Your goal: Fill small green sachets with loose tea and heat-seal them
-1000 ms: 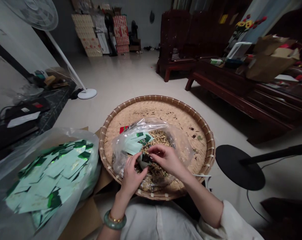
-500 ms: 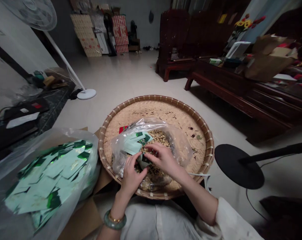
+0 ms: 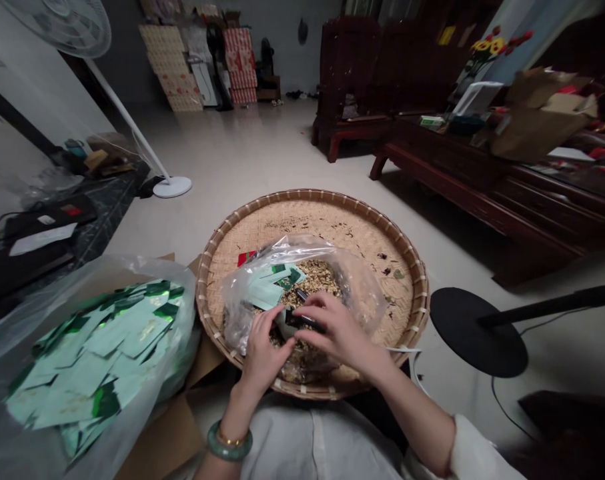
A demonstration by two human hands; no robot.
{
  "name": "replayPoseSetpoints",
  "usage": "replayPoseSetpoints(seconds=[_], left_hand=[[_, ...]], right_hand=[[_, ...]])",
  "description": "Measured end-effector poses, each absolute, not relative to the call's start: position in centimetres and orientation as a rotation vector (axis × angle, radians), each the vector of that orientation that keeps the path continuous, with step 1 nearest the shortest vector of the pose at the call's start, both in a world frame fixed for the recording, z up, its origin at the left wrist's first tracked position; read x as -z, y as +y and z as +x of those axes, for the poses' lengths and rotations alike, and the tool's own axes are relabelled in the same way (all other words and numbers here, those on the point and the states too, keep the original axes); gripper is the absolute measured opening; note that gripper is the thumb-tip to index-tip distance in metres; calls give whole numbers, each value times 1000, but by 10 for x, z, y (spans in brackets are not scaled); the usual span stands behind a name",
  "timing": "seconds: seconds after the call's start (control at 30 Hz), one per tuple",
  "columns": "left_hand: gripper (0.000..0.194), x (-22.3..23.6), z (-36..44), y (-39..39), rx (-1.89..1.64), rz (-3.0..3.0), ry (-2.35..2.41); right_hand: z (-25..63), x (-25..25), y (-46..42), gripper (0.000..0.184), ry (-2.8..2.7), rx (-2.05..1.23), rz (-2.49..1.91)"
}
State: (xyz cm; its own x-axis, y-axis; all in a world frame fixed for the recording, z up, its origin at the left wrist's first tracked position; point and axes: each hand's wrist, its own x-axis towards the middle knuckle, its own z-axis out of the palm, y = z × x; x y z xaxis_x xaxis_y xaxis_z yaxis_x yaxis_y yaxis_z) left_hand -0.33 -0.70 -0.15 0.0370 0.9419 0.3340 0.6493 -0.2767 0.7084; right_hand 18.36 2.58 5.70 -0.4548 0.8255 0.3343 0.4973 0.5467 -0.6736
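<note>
Both of my hands work over a wide round bamboo tray [image 3: 312,207], inside a clear plastic bag [image 3: 352,287] holding dried loose herbs or tea [image 3: 315,277]. My left hand [image 3: 265,350] pinches a pale green sachet with a dark green face [image 3: 287,323]. My right hand [image 3: 339,330] grips the same sachet's dark end, which its fingers partly hide. More pale green sachets [image 3: 265,290] lie in the bag. A small red card [image 3: 246,259] shows through the plastic. A jade bangle [image 3: 229,441] circles my left wrist.
A large clear bag of green-and-pale sachets [image 3: 97,353] sits to the left on cardboard [image 3: 162,433]. A round black stand base [image 3: 477,333] is on the right. Beyond stand a white fan [image 3: 169,187], dark wooden furniture [image 3: 457,160] and stacked cartons [image 3: 197,67].
My right hand has moved slightly down and right, and more of the sachet's dark end shows. My left hand has barely moved.
</note>
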Motion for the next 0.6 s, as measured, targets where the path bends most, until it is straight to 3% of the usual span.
replayPoseSetpoints(seconds=[0.27, 0.6], left_hand=[[47, 2, -4, -9, -1094, 2004, 1595], [52, 4, -7, -17, -1174, 1996, 1532]], right_hand=[[176, -66, 25, 10, -2115, -885, -1099], [177, -74, 12, 20, -2129, -800, -962]])
